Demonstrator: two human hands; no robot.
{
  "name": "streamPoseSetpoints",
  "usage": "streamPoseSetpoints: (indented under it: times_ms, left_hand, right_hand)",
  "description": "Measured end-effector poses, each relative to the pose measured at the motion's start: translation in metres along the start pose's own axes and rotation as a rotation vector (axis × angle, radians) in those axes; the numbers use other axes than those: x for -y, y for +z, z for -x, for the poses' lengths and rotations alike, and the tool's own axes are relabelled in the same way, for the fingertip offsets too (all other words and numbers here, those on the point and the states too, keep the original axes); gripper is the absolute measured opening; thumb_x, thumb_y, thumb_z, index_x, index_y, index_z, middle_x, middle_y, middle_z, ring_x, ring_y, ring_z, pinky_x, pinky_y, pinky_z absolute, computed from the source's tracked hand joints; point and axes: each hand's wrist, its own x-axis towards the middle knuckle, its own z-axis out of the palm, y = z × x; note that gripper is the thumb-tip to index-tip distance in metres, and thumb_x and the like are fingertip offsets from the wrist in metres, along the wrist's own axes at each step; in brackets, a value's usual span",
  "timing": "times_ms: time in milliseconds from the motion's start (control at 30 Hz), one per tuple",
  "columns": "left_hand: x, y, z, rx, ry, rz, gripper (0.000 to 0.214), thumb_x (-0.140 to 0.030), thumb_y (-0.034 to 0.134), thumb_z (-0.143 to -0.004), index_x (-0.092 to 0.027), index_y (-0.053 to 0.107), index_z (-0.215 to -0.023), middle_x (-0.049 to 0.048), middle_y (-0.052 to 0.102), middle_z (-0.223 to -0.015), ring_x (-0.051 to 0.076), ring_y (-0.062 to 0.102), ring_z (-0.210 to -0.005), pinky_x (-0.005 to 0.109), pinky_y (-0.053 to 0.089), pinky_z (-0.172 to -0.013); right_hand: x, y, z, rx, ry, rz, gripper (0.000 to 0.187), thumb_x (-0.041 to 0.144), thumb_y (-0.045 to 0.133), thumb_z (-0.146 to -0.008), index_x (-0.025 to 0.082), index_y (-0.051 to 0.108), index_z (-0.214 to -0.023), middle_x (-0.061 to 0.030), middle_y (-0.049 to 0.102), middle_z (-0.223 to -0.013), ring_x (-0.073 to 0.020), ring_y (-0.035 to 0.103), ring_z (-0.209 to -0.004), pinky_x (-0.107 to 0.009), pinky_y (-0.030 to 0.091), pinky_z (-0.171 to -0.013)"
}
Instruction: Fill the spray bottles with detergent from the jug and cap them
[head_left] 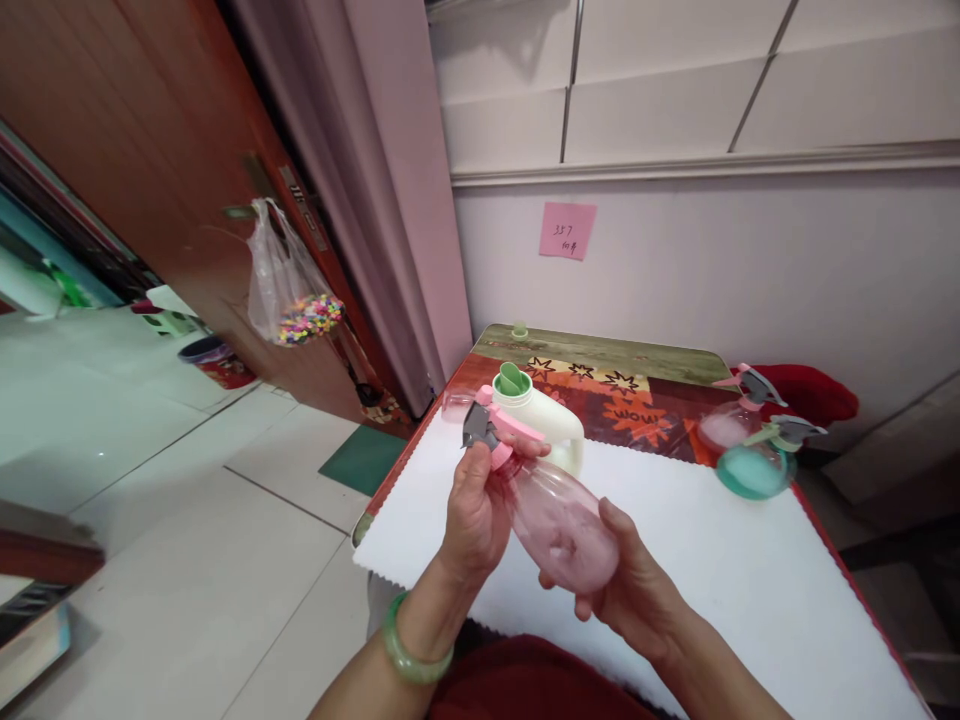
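Observation:
A clear pink spray bottle [562, 525] is held tilted between both my hands, above the white mat. My left hand [480, 510] is closed round its neck, just under the pink and grey trigger head [491, 425]. Around the lower body of the bottle my right hand [630, 570] is wrapped. Pinkish liquid or foam shows inside. Just behind it stands a cream jug [551, 415] with a handle and a green spout in its open mouth. A small pink clear container [456, 404] lies partly hidden beside the jug.
The white mat [720, 590] covers much of a red patterned table [652, 420]. At its right edge stand a pink spray bottle [726, 425] and a teal one [754, 472]. A small green cap [519, 329] is at the back. A bag of beads [300, 300] hangs on the door.

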Motion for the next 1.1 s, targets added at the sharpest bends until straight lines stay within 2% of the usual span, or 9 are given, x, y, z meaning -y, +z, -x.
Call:
streamPoseSetpoints:
  times_ms: [133, 233, 367, 533, 700, 767, 833, 967, 1100]
  left_hand:
    - [0.003, 0.005, 0.005, 0.018, -0.014, -0.008, 0.041, -0.057, 0.069, -0.088, -0.017, 0.071, -0.080, 0.0059, 0.067, -0.082, 0.024, 0.070, -0.088, 0.044, 0.052, -0.098]
    - [0.002, 0.009, 0.006, -0.033, -0.001, -0.001, 0.039, -0.054, 0.067, -0.090, -0.017, 0.066, -0.079, 0.0038, 0.062, -0.081, 0.022, 0.068, -0.085, 0.042, 0.053, -0.095]
    - [0.000, 0.009, 0.001, -0.138, 0.083, -0.012, 0.031, -0.050, 0.066, -0.093, -0.019, 0.064, -0.089, 0.0016, 0.060, -0.081, 0.019, 0.068, -0.080, 0.039, 0.055, -0.092]
    - [-0.001, 0.010, -0.003, -0.160, 0.103, 0.009, 0.030, -0.050, 0.065, -0.094, -0.019, 0.064, -0.093, 0.0003, 0.062, -0.079, 0.018, 0.068, -0.078, 0.036, 0.055, -0.086]
    - [0.003, 0.010, -0.002, -0.157, 0.011, 0.047, 0.035, -0.052, 0.067, -0.092, -0.018, 0.068, -0.096, 0.0043, 0.071, -0.084, 0.019, 0.070, -0.079, 0.035, 0.054, -0.085]
    - [0.004, 0.009, -0.002, -0.164, 0.022, 0.031, 0.039, -0.055, 0.066, -0.092, -0.016, 0.071, -0.097, 0.0070, 0.074, -0.088, 0.021, 0.072, -0.084, 0.037, 0.054, -0.088]
    - [0.004, 0.008, -0.001, -0.144, 0.026, -0.006, 0.046, -0.059, 0.064, -0.091, -0.015, 0.074, -0.098, 0.0104, 0.076, -0.092, 0.024, 0.073, -0.089, 0.039, 0.053, -0.092]
    - [0.001, 0.007, 0.001, -0.058, -0.017, -0.053, 0.055, -0.064, 0.065, -0.088, -0.012, 0.077, -0.100, 0.0155, 0.077, -0.096, 0.029, 0.073, -0.095, 0.042, 0.052, -0.094]
    - [-0.003, 0.006, 0.001, 0.014, -0.011, -0.057, 0.051, -0.064, 0.065, -0.088, -0.014, 0.074, -0.090, 0.0133, 0.074, -0.087, 0.029, 0.073, -0.088, 0.043, 0.055, -0.088]
  right_hand:
    - [-0.003, -0.004, -0.009, 0.137, 0.286, -0.191, 0.086, 0.088, 0.042, -0.085, 0.010, 0.064, -0.115, -0.0130, 0.074, -0.088, -0.0186, 0.074, -0.057, -0.018, 0.052, -0.037]
    - [-0.010, 0.001, -0.010, 0.159, 0.222, -0.159, 0.094, 0.091, 0.028, -0.086, 0.012, 0.063, -0.123, -0.0167, 0.075, -0.099, -0.0207, 0.076, -0.065, -0.022, 0.056, -0.042]
    - [-0.027, 0.004, -0.009, -0.038, -0.224, 0.103, 0.090, 0.090, 0.028, -0.087, 0.027, 0.043, -0.150, -0.0186, 0.062, -0.138, -0.0295, 0.075, -0.100, -0.039, 0.066, -0.058]
    - [-0.051, -0.013, -0.019, -0.243, -0.999, 0.754, 0.112, 0.070, 0.084, -0.066, 0.027, 0.029, -0.154, -0.0190, 0.053, -0.145, -0.0333, 0.070, -0.115, -0.049, 0.064, -0.087]
    - [-0.047, -0.028, -0.024, -0.527, -1.244, 1.113, 0.106, 0.059, 0.093, -0.054, 0.022, 0.047, -0.142, -0.0138, 0.069, -0.119, -0.0284, 0.076, -0.084, -0.041, 0.066, -0.068]
    - [-0.041, -0.026, -0.021, -0.487, -1.183, 1.046, 0.100, 0.059, 0.094, -0.051, 0.021, 0.054, -0.134, -0.0103, 0.072, -0.109, -0.0239, 0.073, -0.072, -0.036, 0.064, -0.061]
    - [-0.035, -0.018, -0.017, -0.330, -0.995, 0.837, 0.093, 0.062, 0.091, -0.053, 0.021, 0.058, -0.130, -0.0098, 0.073, -0.107, -0.0210, 0.071, -0.067, -0.032, 0.061, -0.055]
    - [-0.027, -0.002, -0.009, -0.009, -0.369, 0.201, 0.084, 0.083, 0.071, -0.067, 0.020, 0.064, -0.122, -0.0130, 0.075, -0.106, -0.0089, 0.053, -0.045, -0.020, 0.037, -0.032]
    - [-0.022, 0.005, -0.007, 0.250, 0.186, -0.144, 0.102, 0.100, 0.046, -0.067, 0.008, 0.069, -0.104, -0.0181, 0.076, -0.088, 0.0008, 0.035, -0.034, -0.013, 0.015, -0.029]
